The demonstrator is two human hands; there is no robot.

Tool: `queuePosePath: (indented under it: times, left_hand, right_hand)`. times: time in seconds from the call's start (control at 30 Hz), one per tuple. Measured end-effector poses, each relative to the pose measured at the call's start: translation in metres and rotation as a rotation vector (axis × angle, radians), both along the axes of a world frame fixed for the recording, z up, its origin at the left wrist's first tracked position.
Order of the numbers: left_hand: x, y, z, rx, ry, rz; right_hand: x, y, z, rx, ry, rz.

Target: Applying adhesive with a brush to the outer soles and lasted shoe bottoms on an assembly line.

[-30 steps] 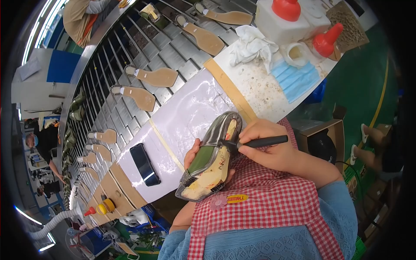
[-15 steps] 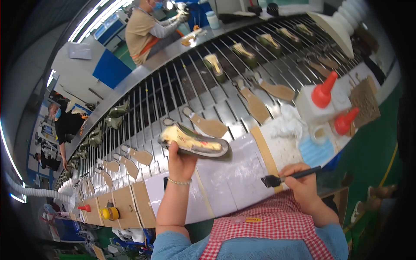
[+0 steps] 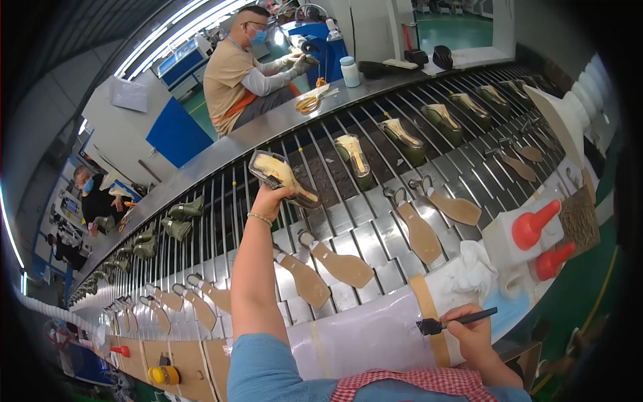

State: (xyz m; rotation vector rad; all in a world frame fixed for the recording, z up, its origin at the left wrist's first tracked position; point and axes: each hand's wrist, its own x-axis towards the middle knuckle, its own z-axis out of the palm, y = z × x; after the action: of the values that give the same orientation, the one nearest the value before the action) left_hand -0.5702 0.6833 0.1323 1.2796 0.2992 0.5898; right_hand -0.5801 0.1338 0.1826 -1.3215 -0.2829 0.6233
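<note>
My left hand (image 3: 270, 201), arm stretched out over the slatted conveyor (image 3: 375, 234), grips an upturned shoe upper (image 3: 284, 175) whose cream underside faces up. My right hand (image 3: 474, 338) holds a black-handled brush (image 3: 429, 326) low over the near work surface, bristles pointing left. Tan sole pieces (image 3: 339, 266) with dark looped ends lie on the near side of the conveyor, two of them just below the held shoe. Farther across, a row of upturned green shoe uppers (image 3: 353, 161) rests on the bars, to the right of my left hand.
White containers with red nozzles (image 3: 536, 224) stand at the right beside a crumpled white cloth (image 3: 472, 266). A white duct hood (image 3: 559, 124) hangs over the right end. Across the conveyor a co-worker (image 3: 231, 80) sits near orange-handled scissors (image 3: 308, 104). More green shoes (image 3: 177, 228) line the left.
My left hand has carried the shoe upper away from me, from above the near work surface to the conveyor's far side. The brush stays in my right hand; the view has shifted.
</note>
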Motion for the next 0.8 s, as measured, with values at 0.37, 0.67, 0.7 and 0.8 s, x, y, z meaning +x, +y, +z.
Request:
queuePosePath:
  times: [0.37,0.67,0.7,0.8]
  left_hand:
    - [-0.012,0.005,-0.004,-0.047,0.419,0.458]
    - [-0.139,-0.09,0.045,0.42,0.205,0.505]
    - [-0.15,-0.104,0.043,0.428,0.239,0.463]
    - [-0.167,-0.162,0.049,0.513,0.414,0.364]
  right_hand:
    - [0.0,0.017,0.001,0.006,0.064,-0.002]
    - [-0.031,-0.013,0.007,0.098,0.009,-0.017]
    - [-0.032,-0.016,0.001,0.08,-0.037,0.018]
    - [-0.044,-0.022,-0.009,0.072,-0.1,0.013]
